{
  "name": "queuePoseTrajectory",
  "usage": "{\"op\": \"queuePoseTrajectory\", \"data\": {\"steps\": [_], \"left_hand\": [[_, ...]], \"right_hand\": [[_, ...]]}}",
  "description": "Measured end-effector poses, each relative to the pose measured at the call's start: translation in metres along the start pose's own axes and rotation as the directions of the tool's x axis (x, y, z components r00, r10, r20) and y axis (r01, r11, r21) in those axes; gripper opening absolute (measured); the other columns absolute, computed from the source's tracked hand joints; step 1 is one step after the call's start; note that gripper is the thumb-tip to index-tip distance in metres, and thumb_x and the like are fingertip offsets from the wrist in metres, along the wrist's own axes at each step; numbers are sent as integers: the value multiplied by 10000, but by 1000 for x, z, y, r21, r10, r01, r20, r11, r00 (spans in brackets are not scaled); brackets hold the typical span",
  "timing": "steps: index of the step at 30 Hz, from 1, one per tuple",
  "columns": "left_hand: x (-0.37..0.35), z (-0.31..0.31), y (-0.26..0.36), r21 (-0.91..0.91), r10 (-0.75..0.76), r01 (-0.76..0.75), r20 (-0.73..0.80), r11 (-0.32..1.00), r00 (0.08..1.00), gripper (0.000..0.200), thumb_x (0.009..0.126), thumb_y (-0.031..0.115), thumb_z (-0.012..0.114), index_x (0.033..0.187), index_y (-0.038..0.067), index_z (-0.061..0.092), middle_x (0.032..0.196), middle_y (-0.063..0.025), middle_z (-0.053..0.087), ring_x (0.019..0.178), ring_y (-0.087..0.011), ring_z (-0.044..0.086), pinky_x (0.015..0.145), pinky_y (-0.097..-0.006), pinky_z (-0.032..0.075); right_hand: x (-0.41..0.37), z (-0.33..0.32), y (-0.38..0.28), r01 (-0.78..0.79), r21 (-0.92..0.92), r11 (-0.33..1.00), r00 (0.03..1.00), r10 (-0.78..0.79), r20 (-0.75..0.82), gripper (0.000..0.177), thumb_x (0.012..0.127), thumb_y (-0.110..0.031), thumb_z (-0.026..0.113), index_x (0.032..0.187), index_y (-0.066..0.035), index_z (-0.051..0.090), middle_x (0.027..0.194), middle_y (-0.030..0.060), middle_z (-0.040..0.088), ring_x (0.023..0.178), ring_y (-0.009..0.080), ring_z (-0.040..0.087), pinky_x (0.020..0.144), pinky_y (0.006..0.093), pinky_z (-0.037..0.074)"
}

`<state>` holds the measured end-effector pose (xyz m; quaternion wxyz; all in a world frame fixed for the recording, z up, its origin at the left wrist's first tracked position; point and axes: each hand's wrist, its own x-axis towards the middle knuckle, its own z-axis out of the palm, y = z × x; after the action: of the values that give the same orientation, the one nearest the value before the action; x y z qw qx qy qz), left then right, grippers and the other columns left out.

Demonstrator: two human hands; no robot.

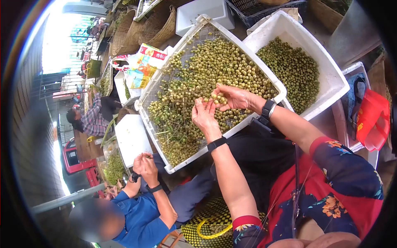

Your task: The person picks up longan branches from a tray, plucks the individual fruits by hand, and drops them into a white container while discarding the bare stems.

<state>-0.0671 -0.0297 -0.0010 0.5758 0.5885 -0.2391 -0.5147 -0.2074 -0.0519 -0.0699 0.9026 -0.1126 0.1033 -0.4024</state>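
Both my hands meet above a white plastic mesh tray (271,71) heaped with small round yellow-green fruits (231,58). My right hand (236,98) has its fingers curled around several of these fruits. Just beside it, my left hand (204,116) is closed in a pinch, its fingertips at the edge of the same small bunch; exactly what they grip is partly hidden. Thin stems and leafy twigs (175,105) lie mixed with fruits on the tray's left side, below my left hand. A dark band circles each of my wrists.
A white foam box (331,82) of smaller, greener fruits adjoins the tray. A co-worker in blue (144,219) sits close on the left, hands together near a white foam lid (132,138). Printed bags (144,68), woven baskets (144,31) and a red bag (373,120) stand around.
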Motion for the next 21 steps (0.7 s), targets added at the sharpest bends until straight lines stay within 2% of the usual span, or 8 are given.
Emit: {"op": "queuePoseTrajectory", "data": {"steps": [2, 4, 5, 9, 12, 18, 20, 21], "left_hand": [[1, -3, 5, 40, 34, -34, -10, 999, 999, 356, 934, 346, 637, 1058, 15, 602, 913, -81, 624, 865, -217, 660, 708, -286, 555], [2, -2, 6, 74, 35, -34, -15, 997, 999, 352, 930, 348, 642, 1048, 18, 605, 921, -84, 632, 848, -208, 657, 709, -291, 555], [2, -2, 7, 63, 25, -25, 1, 998, 1000, 347, 930, 347, 643, 1039, 19, 606, 917, -80, 630, 837, -203, 655, 718, -295, 554], [4, -3, 2, 22, 2, -2, -18, 1000, 1000, 320, 934, 336, 639, 1020, 30, 611, 901, -64, 620, 827, -196, 644, 740, -316, 548], [6, -3, 2, -84, -38, 34, -47, 996, 998, 286, 944, 312, 627, 1010, 34, 605, 875, -56, 635, 832, -203, 659, 710, -288, 545], [12, -4, -7, -111, -29, 25, -32, 993, 999, 275, 948, 284, 625, 992, 13, 602, 841, -66, 625, 773, -185, 652, 662, -274, 550], [17, -6, -12, -141, -25, 24, -5, 990, 1000, 264, 950, 263, 623, 975, 2, 602, 821, -65, 614, 725, -175, 638, 632, -285, 551], [21, -6, -15, -137, -22, 20, -13, 990, 1000, 254, 952, 254, 621, 965, 0, 604, 811, -64, 612, 713, -168, 632, 619, -288, 548]], "right_hand": [[-7, 15, 3, -20, 12, 1000, 1000, 21, -22, 335, 971, -392, 553, 1105, -86, 571, 1049, 37, 567, 860, 129, 618, 703, 313, 579], [-8, 28, 6, 60, -221, 973, 997, -68, -26, 305, 972, -358, 565, 1113, -87, 565, 1048, 43, 562, 813, 109, 615, 687, 255, 568], [-7, 37, 8, 88, -214, 973, 990, -109, -88, 230, 964, -286, 597, 1064, -81, 564, 979, 37, 578, 722, 79, 599, 595, 207, 534], [4, 39, 19, 190, -183, 965, 925, -238, -296, 136, 933, -153, 637, 972, -62, 544, 820, 12, 591, 571, 60, 542, 451, 192, 434], [1, 41, 25, 225, -169, 960, 913, -268, -307, 125, 909, -101, 646, 963, -57, 541, 822, 37, 614, 556, 79, 558, 428, 209, 438], [-2, 50, 30, 261, -397, 880, 853, -403, -332, 135, 861, -83, 655, 922, -47, 540, 791, 36, 619, 565, 93, 550, 462, 237, 433], [2, 51, 29, 372, -835, 405, 683, -728, -49, 87, 836, -54, 618, 897, -35, 558, 867, 42, 642, 659, 95, 553, 548, 248, 437], [-2, 52, 31, 300, -885, 357, 671, -738, -70, 86, 788, -44, 601, 871, -27, 584, 843, 33, 607, 702, 109, 541, 603, 273, 440]]}}
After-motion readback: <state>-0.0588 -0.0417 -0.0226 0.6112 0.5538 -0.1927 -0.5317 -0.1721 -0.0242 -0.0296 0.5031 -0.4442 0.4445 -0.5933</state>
